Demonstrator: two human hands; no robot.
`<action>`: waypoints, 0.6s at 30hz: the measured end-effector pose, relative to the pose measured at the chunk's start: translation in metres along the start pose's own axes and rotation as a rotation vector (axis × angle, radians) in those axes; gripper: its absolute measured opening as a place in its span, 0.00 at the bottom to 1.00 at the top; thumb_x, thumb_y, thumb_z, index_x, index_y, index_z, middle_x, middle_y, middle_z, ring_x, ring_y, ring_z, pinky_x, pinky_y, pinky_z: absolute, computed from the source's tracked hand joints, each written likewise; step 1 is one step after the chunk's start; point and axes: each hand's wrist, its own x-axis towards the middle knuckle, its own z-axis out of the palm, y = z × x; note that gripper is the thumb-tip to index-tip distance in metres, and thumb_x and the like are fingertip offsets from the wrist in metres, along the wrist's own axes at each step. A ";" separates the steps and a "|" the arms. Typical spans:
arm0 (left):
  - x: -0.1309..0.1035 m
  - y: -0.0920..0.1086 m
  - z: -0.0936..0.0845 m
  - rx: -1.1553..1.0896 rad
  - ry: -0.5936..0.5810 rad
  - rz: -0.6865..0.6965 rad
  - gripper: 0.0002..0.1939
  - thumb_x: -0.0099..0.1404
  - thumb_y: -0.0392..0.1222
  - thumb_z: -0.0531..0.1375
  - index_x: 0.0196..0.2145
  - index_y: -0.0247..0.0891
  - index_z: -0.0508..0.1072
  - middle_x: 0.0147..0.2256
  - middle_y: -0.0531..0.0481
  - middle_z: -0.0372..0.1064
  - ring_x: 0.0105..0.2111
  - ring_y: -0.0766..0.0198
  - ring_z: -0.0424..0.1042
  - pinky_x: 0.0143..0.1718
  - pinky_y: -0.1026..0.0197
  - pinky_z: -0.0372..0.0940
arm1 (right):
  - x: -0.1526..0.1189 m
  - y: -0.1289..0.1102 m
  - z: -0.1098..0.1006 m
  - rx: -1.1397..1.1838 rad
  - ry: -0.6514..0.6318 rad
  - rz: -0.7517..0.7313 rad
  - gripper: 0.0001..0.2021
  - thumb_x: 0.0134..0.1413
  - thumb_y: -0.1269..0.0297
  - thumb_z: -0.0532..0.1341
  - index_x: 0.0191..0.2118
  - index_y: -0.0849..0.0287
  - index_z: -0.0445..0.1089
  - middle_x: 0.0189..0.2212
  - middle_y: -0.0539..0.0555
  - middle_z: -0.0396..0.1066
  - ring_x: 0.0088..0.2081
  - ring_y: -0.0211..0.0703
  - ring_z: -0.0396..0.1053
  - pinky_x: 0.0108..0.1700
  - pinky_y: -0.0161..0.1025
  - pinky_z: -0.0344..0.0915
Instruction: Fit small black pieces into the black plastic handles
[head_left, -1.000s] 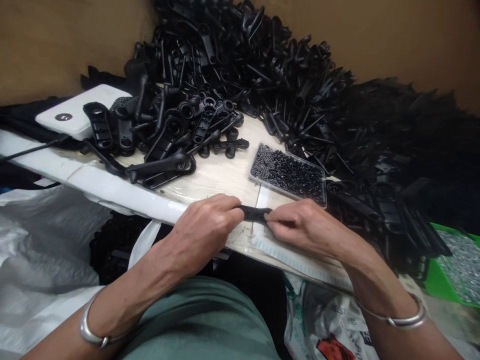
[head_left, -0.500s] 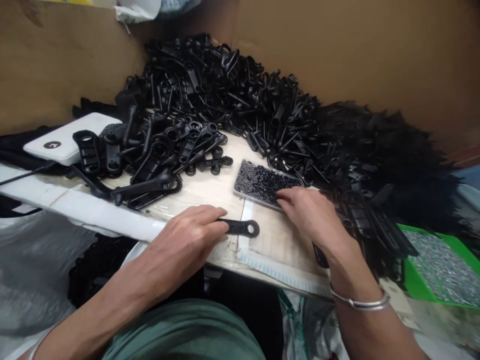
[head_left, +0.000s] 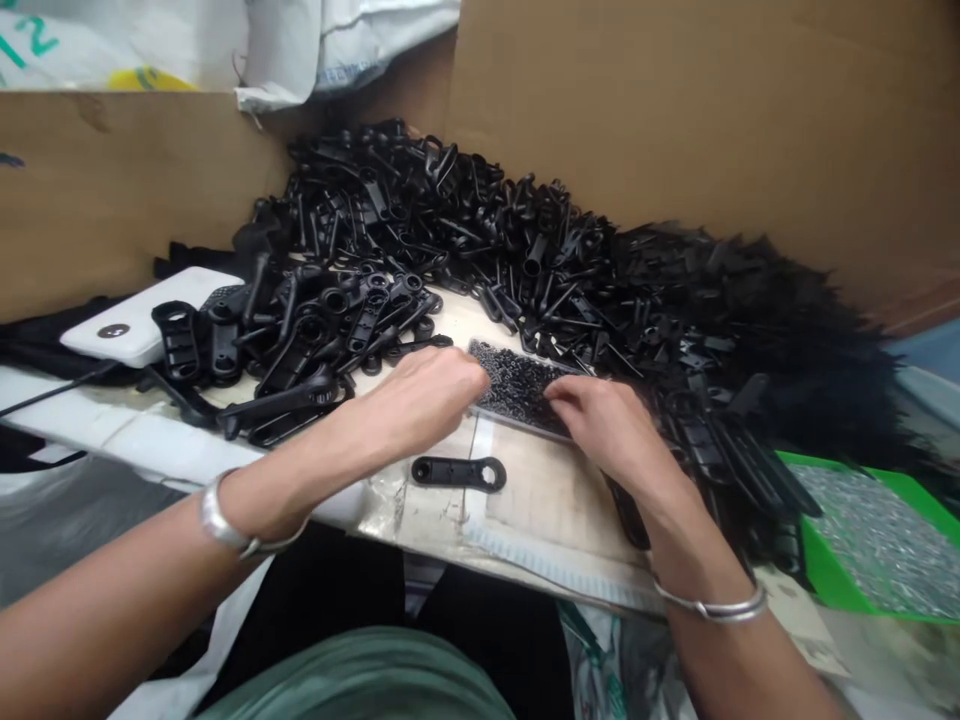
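A shallow clear tray [head_left: 517, 420] full of tiny black and grey parts [head_left: 517, 382] lies mid-table. My left hand [head_left: 442, 392] is at its left end, fingers curled together at the rim; whether they pinch a part or the tray's edge is hidden. Over the right end, my right hand [head_left: 600, 410] dips its thumb and fingertips among the tiny parts, pressed together. What is between them is too small to make out. In front of the tray a black plastic lever-like piece [head_left: 459, 474], with a larger hole at its right end, lies flat on the table, touched by neither hand.
Heaped black plastic parts [head_left: 360, 215] cover the back and left of the table against cardboard walls [head_left: 675, 110]. A white power-bank-like device [head_left: 142, 320] with a cable lies at left. At right stands a green tray [head_left: 821, 570] of small silvery metal pieces.
My left hand has let go of the black lever-like piece and moved up and right to the clear tray. My right hand stays at the tiny parts. The view has tilted up slightly.
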 end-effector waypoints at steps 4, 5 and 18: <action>0.029 -0.005 0.016 0.081 -0.036 0.040 0.11 0.58 0.26 0.51 0.28 0.36 0.71 0.27 0.48 0.67 0.30 0.61 0.66 0.31 0.60 0.56 | -0.009 0.005 0.000 0.269 0.144 -0.023 0.09 0.53 0.73 0.59 0.37 0.54 0.75 0.35 0.49 0.77 0.38 0.42 0.73 0.43 0.36 0.64; 0.033 -0.006 0.019 0.078 -0.035 0.044 0.10 0.59 0.27 0.52 0.28 0.36 0.70 0.28 0.48 0.67 0.30 0.60 0.66 0.32 0.60 0.56 | -0.012 0.006 0.001 0.328 0.165 -0.014 0.09 0.53 0.72 0.59 0.36 0.54 0.75 0.34 0.48 0.77 0.37 0.42 0.73 0.42 0.36 0.64; 0.038 -0.008 0.019 -0.158 -0.012 -0.023 0.11 0.54 0.28 0.54 0.17 0.36 0.70 0.17 0.51 0.62 0.20 0.66 0.58 0.26 0.61 0.49 | -0.033 -0.004 -0.001 1.063 0.128 0.242 0.09 0.53 0.60 0.63 0.29 0.61 0.73 0.21 0.49 0.70 0.21 0.33 0.65 0.24 0.31 0.63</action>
